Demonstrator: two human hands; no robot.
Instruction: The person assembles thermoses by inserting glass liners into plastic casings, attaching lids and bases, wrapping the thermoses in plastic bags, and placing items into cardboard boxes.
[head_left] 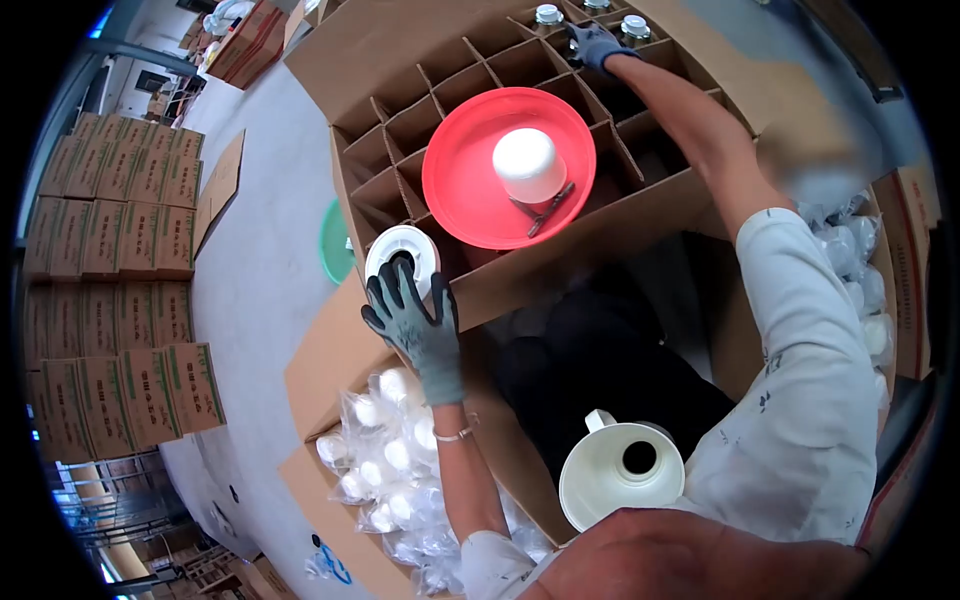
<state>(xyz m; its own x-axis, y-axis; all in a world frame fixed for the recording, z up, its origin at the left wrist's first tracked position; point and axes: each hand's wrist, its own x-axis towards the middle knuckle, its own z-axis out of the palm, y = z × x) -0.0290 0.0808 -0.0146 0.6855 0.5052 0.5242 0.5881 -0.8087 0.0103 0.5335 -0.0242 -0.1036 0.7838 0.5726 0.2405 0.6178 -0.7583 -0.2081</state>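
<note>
My left hand (415, 325), in a grey-and-black glove, lies with its fingers spread over the near edge of a white ring-shaped roll (402, 238). The roll sits at the near left corner of a divided carton (590, 215). At the carton's far end my right hand (597, 47), also gloved, reaches in among glass bottles with pale caps (635, 28). Its fingers are bent together around a small spot; what they hold is too small to make out. On the dividers rests a red round tray (455, 185) with a white cup-shaped piece (528, 163) and a small metal tool (545, 212).
Below my left arm stands an open box of bagged white-topped pieces (385, 455). A cream funnel-like container with a handle (590, 490) is near my lap. Stacked cartons (125, 225) line the left; more bagged pieces (850, 260) stand right. A green basin (335, 240) is on the floor.
</note>
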